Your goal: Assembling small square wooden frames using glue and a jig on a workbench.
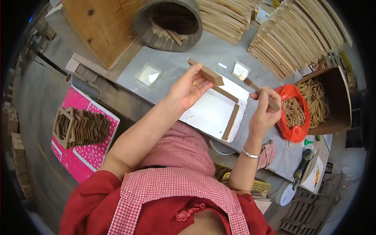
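My left hand (189, 88) grips a short brown wooden strip (212, 76) with an angled end, raised above a white board (199, 115). Two more wooden strips, a far one (226, 94) and a right one (231, 122), lie on that board and meet at a corner. In my right hand (264, 111) is a brush (253, 85), its handle slanting down to the right through closed fingers. The brush's tip is close to a small clear square dish (239, 72) holding something pale. A second square dish (148, 75) sits farther left on the grey table.
Stacked hexagonal wooden frames (80, 127) stand on a pink patterned surface (88, 156) at left. Behind the table are a round dark bin (143, 33) and piled wooden strips (290, 35). To the right, a red bag (305, 103) and cardboard box (340, 94) hold tan bands.
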Demonstrator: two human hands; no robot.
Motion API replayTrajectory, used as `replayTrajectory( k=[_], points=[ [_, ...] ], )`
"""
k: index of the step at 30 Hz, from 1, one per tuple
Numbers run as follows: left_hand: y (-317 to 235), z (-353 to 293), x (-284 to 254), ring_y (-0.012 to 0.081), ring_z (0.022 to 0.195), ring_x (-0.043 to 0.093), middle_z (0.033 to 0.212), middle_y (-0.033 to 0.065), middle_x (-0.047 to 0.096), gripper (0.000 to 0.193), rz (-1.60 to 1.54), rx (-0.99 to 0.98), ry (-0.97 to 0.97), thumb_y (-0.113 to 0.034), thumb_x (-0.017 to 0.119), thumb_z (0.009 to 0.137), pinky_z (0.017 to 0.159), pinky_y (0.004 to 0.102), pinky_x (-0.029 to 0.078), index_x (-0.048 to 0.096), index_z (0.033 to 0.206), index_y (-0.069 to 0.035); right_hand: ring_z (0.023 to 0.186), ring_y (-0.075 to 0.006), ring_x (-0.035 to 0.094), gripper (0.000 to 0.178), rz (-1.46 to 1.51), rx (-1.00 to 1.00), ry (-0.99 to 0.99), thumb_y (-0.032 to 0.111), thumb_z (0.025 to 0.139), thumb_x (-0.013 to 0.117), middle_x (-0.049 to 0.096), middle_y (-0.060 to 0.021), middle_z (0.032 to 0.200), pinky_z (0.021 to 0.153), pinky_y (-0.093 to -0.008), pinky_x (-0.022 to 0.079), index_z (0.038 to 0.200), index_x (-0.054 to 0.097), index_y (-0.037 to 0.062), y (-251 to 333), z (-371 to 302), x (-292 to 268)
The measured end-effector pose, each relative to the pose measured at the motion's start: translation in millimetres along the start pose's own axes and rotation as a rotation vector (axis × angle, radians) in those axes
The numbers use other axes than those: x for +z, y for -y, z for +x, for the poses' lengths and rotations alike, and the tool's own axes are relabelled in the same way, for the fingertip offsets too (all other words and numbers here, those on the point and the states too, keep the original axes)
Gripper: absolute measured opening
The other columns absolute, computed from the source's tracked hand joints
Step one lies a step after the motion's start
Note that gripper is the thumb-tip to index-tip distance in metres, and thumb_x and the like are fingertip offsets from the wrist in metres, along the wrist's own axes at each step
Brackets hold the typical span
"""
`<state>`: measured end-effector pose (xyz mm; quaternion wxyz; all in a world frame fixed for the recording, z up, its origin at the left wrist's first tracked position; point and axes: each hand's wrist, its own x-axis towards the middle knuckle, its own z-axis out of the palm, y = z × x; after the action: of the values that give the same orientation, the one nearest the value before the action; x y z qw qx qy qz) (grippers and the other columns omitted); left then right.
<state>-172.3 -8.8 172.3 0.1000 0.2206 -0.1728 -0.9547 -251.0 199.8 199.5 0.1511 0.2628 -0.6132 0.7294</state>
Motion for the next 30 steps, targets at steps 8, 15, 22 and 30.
replayTrajectory(
  k=[8, 15, 22, 30],
  points=[
    [-3, -12, 8, 0.0284, 0.118, 0.057, 0.123, 0.0172, 0.05, 0.046, -0.033, -0.004, -0.006, -0.026, 0.072, 0.096, 0.104, 0.0402, 0.055, 0.049, 0.125, 0.003, 0.088, -0.0197, 0.07, 0.014, -0.086, -0.055, 0.375, -0.007, 0.092, 0.066, 0.072, -0.0152, 0.103, 0.08, -0.0285, 0.056, 0.105, 0.071, -0.0058, 18, -11, 18],
    [-5, -25, 18, 0.0281, 0.118, 0.058, 0.122, 0.0168, 0.055, 0.043, 0.018, 0.024, -0.034, -0.028, 0.065, 0.1, 0.109, 0.0419, 0.052, 0.05, 0.126, 0.003, 0.086, -0.0194, 0.07, 0.013, -0.221, -0.183, 0.402, -0.009, 0.091, 0.065, 0.074, -0.0152, 0.098, 0.077, -0.0268, 0.054, 0.102, 0.072, -0.0059, 40, -12, 30],
    [-8, -26, 10, 0.0279, 0.114, 0.059, 0.123, 0.0176, 0.051, 0.042, -0.004, 0.01, -0.056, -0.026, 0.073, 0.096, 0.101, 0.0392, 0.057, 0.051, 0.122, -0.001, 0.088, -0.0206, 0.071, 0.014, -0.194, -0.206, 0.272, -0.009, 0.09, 0.066, 0.074, -0.0151, 0.098, 0.08, -0.0275, 0.055, 0.103, 0.072, -0.0067, 34, -12, 23],
    [-9, -24, 5, 0.0265, 0.117, 0.056, 0.125, 0.0171, 0.049, 0.04, -0.067, -0.027, -0.06, -0.027, 0.071, 0.097, 0.101, 0.0383, 0.057, 0.051, 0.122, -0.004, 0.085, -0.0197, 0.071, 0.013, -0.248, -0.231, 0.328, -0.008, 0.09, 0.067, 0.074, -0.0154, 0.096, 0.079, -0.0285, 0.057, 0.102, 0.072, -0.0064, 33, -15, 18]
  ],
)
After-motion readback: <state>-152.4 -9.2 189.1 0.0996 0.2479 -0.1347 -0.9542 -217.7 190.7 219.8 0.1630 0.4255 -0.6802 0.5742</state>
